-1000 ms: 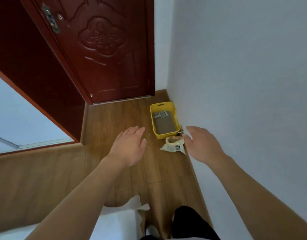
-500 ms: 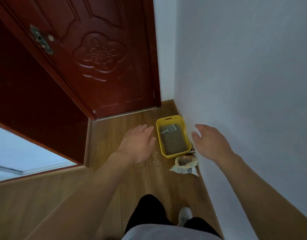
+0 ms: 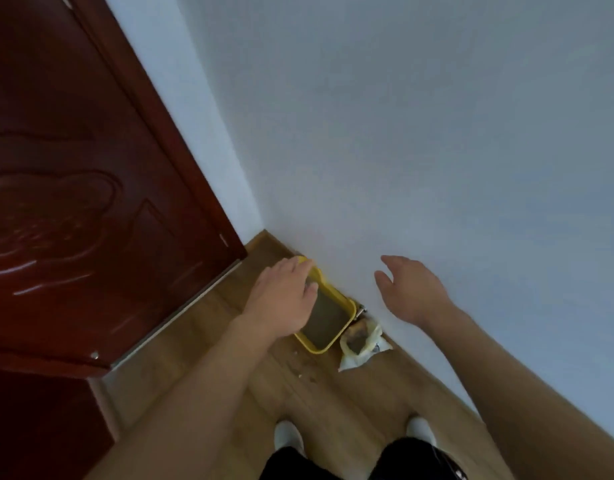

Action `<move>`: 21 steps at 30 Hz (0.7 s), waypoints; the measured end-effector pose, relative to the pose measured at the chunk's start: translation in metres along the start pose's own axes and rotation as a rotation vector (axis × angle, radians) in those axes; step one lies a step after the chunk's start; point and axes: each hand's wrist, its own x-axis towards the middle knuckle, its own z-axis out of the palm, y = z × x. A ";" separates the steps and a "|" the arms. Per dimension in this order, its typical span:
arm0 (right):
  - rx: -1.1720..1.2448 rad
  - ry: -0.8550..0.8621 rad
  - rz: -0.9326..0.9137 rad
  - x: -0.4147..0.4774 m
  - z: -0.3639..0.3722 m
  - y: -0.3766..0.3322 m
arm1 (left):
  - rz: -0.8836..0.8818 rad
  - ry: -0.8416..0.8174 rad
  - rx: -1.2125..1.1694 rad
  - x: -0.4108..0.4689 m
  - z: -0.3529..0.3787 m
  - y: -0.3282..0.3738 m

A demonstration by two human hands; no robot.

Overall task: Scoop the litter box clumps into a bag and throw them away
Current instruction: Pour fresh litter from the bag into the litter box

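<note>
We are at the approach step: our left hand (image 3: 281, 299) and right hand (image 3: 407, 291) hang open and empty above the yellow litter box (image 3: 328, 322), bag (image 3: 362, 342) at its four o'clock, so next we crouch for the scoop, hidden here.

This is a room corner or hallway in a home. A dark red carved wooden door (image 3: 90, 209) with a metal strip along its bottom edge fills the left side, and plain white painted walls (image 3: 402, 133) meet at a corner on the far side. The floor is warm brown wood-look plank flooring (image 3: 333, 393). On it, against the right wall, sits a small yellow plastic litter box (image 3: 336, 306) holding grey litter, with a crumpled pale plastic bag (image 3: 362, 344) just beside its near end and a few spilled bits nearby, all signs of a household with a pet.
</note>
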 end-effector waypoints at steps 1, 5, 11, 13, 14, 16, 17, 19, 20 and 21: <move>0.016 0.004 0.040 -0.001 0.004 -0.006 | 0.055 -0.014 0.009 0.007 -0.003 -0.004; 0.054 0.032 0.164 -0.013 0.008 -0.010 | 0.207 -0.071 0.044 0.026 -0.009 -0.007; 0.061 0.073 0.259 -0.016 0.015 0.025 | 0.321 -0.131 0.031 0.041 0.004 0.018; 0.069 0.076 0.255 -0.007 0.025 0.039 | 0.343 -0.132 0.018 0.049 0.020 0.028; 0.072 0.076 0.251 -0.002 0.033 0.047 | 0.354 -0.134 0.013 0.055 0.030 0.033; 0.079 0.072 0.250 0.011 0.054 0.065 | 0.370 -0.150 0.008 0.068 0.057 0.040; 0.086 0.068 0.255 0.018 0.067 0.075 | 0.377 -0.161 0.008 0.076 0.073 0.041; 0.098 0.056 0.281 0.035 0.100 0.098 | 0.383 -0.196 0.017 0.094 0.109 0.040; 0.102 0.045 0.293 0.045 0.118 0.110 | 0.383 -0.212 0.023 0.104 0.130 0.038; 0.107 0.030 0.305 0.056 0.137 0.122 | 0.384 -0.228 0.028 0.114 0.151 0.036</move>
